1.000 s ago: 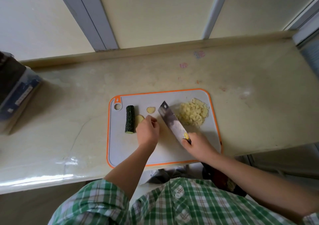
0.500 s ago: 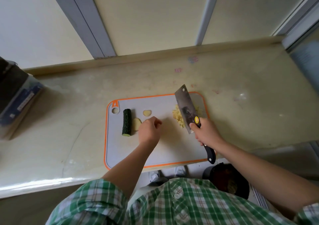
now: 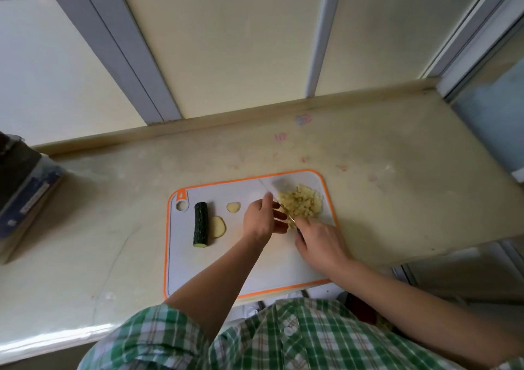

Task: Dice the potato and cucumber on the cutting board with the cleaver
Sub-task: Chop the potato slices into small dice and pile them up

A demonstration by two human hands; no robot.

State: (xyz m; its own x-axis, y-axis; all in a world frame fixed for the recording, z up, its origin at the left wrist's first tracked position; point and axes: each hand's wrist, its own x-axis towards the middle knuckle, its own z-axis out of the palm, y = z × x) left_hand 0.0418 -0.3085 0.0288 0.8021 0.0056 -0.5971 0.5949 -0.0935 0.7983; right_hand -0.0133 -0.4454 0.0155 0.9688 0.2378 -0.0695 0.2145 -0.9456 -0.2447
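A white cutting board (image 3: pixel 198 267) with an orange rim lies on the counter. A dark green cucumber piece (image 3: pixel 200 223) lies at its left, with two potato slices (image 3: pixel 219 226) beside it. A pile of diced potato (image 3: pixel 302 203) sits at the board's far right corner. My right hand (image 3: pixel 320 242) grips the cleaver (image 3: pixel 276 191), whose blade is blurred and lies on edge along the pile's left side. My left hand (image 3: pixel 262 218) has its fingers spread, touching the blade's left face.
The beige counter (image 3: pixel 397 199) ends at a raised back ledge under window frames. A dark box-like object (image 3: pixel 19 191) stands at the far left. The counter's front edge runs just below the board.
The cleaver came down from its raised position to the left side of the diced pile. My left hand moved right from the potato slices to the blade and spread its fingers.
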